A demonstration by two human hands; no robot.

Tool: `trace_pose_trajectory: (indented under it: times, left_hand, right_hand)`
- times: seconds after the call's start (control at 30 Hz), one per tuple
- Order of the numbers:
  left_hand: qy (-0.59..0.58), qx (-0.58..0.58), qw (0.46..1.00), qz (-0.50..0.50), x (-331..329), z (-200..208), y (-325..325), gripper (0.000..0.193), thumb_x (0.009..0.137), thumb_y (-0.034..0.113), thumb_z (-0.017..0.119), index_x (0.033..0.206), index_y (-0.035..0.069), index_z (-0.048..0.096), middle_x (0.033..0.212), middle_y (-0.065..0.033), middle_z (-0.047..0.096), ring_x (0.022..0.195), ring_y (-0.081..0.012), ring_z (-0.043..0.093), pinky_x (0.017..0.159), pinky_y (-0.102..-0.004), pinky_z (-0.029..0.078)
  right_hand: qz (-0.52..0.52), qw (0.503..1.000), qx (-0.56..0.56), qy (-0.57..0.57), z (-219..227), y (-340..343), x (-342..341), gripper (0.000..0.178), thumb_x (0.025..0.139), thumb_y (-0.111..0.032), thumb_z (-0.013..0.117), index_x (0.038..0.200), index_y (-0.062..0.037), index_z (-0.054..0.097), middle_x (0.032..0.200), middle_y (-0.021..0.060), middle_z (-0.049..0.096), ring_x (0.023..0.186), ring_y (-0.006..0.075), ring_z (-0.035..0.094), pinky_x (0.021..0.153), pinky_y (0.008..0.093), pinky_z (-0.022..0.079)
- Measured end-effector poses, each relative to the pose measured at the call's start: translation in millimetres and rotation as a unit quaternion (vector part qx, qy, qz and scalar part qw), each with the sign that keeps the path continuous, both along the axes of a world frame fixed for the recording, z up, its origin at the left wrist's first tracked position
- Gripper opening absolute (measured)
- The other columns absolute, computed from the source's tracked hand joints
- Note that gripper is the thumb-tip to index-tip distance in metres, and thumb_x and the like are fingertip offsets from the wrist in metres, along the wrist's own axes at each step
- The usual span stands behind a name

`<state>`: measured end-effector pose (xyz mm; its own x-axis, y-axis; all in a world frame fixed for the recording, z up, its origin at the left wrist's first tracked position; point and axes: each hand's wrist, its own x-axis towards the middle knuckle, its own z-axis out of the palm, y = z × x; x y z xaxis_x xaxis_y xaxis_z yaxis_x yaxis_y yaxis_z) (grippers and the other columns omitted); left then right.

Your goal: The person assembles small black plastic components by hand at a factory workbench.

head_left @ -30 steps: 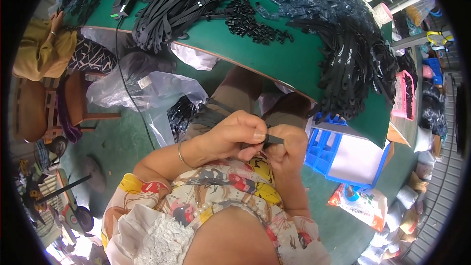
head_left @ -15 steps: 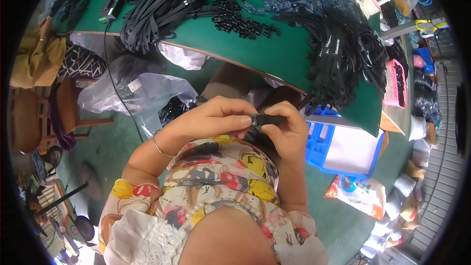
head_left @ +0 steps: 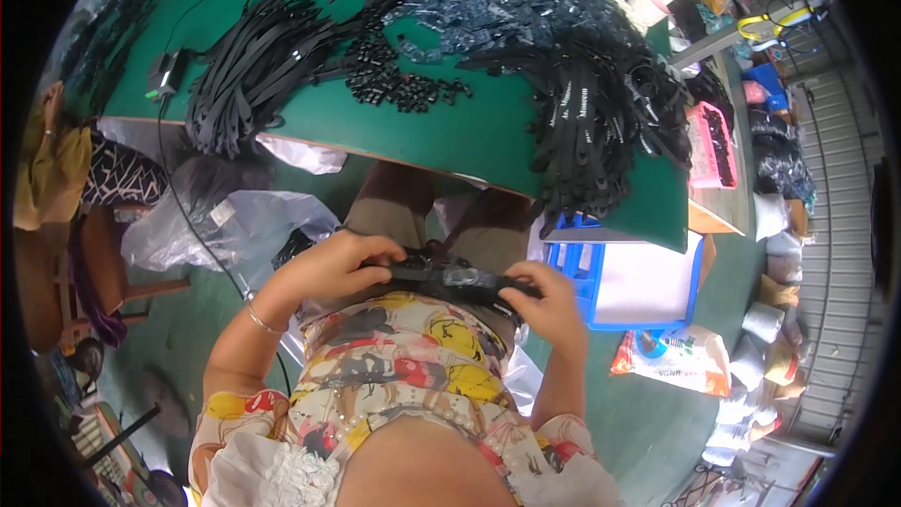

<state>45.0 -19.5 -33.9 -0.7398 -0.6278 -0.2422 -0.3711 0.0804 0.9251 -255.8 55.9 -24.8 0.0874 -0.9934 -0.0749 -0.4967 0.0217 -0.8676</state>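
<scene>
Your left hand and right hand have spread apart since half a second ago, when they were bunched up close together, and the whole view has swung so the table stuff sits further left. So now you've got a black strap running pretty much sideways between them, right around the middle of the frame, just above your flowered top. Both hands are grasping it: left one has its left end between thumb and fingers, right one has the other end pinched the same way. There's a shiny, see-through-looking bit on the strap between your hands, but it's too blurry to tell exactly what.

Past that, your lap is just above the strap, with a clear plastic bag left of it. Blue tray is over to the right, with a printed bag on the floor below it. Across the upper part of the frame is the green table: loose black straps on the left, little black clips mid-table, a heap of translucent pieces up top, and more straps with white lettering on the right, near a pink basket.
</scene>
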Motion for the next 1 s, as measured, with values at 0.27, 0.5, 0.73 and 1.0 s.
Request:
trace_pose_trajectory:
  times: [0.27,0.5,0.73,1.0]
  left_hand:
    - [-0.162,-0.155,0.973,0.062,23.4,-59.7,24.7,0.031,0.074,0.020,0.064,0.102,0.007,0.057,0.092,-0.0139,0.059,0.085,-0.0332,0.058,0.073,-0.0407,0.047]
    - [-0.167,-0.234,0.954,0.085,25.7,-48.5,19.2,0.031,0.075,0.019,0.064,0.101,0.005,0.056,0.096,-0.0150,0.056,0.091,-0.0337,0.054,0.077,-0.0398,0.045]
    - [-0.115,-0.218,0.961,0.123,24.0,-19.2,5.8,0.026,0.077,0.017,0.061,0.099,0.005,0.056,0.092,-0.0153,0.056,0.086,-0.0350,0.055,0.072,-0.0412,0.045]
    - [-0.005,-0.337,0.910,0.241,44.3,21.4,-44.5,0.015,0.076,0.010,0.061,0.088,0.001,0.060,0.076,-0.0146,0.059,0.070,-0.0306,0.059,0.063,-0.0360,0.047]
  right_hand:
    - [0.067,0.997,-0.011,0.027,-6.9,-17.4,-0.6,0.017,0.074,-0.009,0.064,0.089,-0.0013,0.059,0.080,0.0102,0.057,0.067,0.0219,0.058,0.062,0.0293,0.046]
    - [-0.092,0.912,-0.322,0.237,51.1,-136.4,-4.9,0.013,0.073,-0.006,0.064,0.084,-0.0033,0.058,0.075,0.0106,0.057,0.072,0.0271,0.056,0.064,0.0359,0.045]
    - [-0.160,0.816,-0.296,0.470,48.8,-238.1,-12.9,0.028,0.072,-0.026,0.068,0.086,-0.0031,0.059,0.086,0.0148,0.059,0.079,0.0319,0.059,0.066,0.0399,0.049]
    - [-0.155,0.878,-0.245,0.381,57.0,-251.8,-43.8,0.023,0.073,-0.018,0.058,0.090,-0.0028,0.064,0.079,0.0194,0.063,0.075,0.0344,0.061,0.067,0.0398,0.048]
